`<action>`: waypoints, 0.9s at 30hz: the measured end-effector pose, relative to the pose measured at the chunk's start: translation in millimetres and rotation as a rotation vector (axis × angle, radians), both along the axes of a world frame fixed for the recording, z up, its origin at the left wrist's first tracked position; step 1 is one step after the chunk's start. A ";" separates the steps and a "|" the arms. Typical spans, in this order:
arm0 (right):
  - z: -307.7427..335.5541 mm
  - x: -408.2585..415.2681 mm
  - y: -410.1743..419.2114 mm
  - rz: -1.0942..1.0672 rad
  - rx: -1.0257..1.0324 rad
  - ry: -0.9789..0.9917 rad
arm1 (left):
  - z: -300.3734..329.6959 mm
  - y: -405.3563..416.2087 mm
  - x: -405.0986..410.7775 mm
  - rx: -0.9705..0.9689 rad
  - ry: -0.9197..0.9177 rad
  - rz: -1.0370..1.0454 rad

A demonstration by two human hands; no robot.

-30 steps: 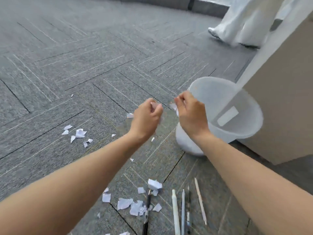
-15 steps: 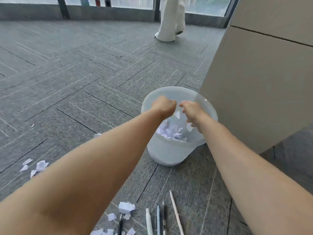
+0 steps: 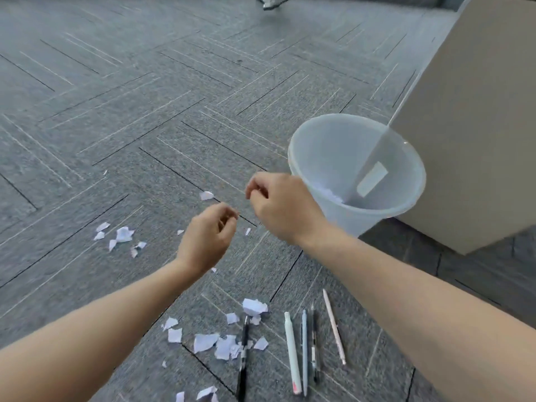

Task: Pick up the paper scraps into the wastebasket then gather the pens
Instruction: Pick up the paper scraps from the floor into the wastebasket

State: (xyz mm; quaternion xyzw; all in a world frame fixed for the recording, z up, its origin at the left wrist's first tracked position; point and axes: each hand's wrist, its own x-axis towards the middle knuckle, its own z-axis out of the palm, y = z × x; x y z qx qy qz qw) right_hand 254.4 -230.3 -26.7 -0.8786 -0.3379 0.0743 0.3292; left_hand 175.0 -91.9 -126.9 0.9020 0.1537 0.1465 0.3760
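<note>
A translucent white wastebasket (image 3: 322, 140) stands on the grey carpet, with some white paper scraps (image 3: 329, 194) at its bottom. My right hand (image 3: 280, 206) hovers just left of its rim, fingers loosely curled and empty. My left hand (image 3: 207, 237) hangs lower and further left, fingers apart, holding nothing. White paper scraps lie in a cluster at the left (image 3: 123, 235), one single piece (image 3: 206, 195) sits beyond my hands, and more lie near me (image 3: 216, 342). Several pens lie side by side (image 3: 304, 348) at the lower right; a black pen (image 3: 243, 358) lies among the near scraps.
A beige cabinet (image 3: 470, 126) stands right behind the wastebasket. At the top edge a person's shoe (image 3: 271, 2) shows on the carpet. Grey carpet tiles (image 3: 116, 97) stretch out to the left and ahead.
Both hands were over the wastebasket half a second ago, dropping scraps; now they have pulled back to the left of it, empty. The view has tilted down towards the floor.
</note>
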 end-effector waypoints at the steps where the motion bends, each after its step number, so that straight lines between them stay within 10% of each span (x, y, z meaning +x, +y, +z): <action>1: -17.4 -14.7 6.0 0.051 -0.069 0.005 | -21.7 4.4 -15.7 0.051 0.122 -0.040; 10: -179.6 -86.9 -14.4 0.246 -0.863 0.133 | -113.4 -6.6 -119.7 0.392 0.734 -0.280; 27: -210.4 -107.6 -62.0 0.010 -0.575 0.258 | -158.5 -34.3 -134.4 0.253 0.456 -0.313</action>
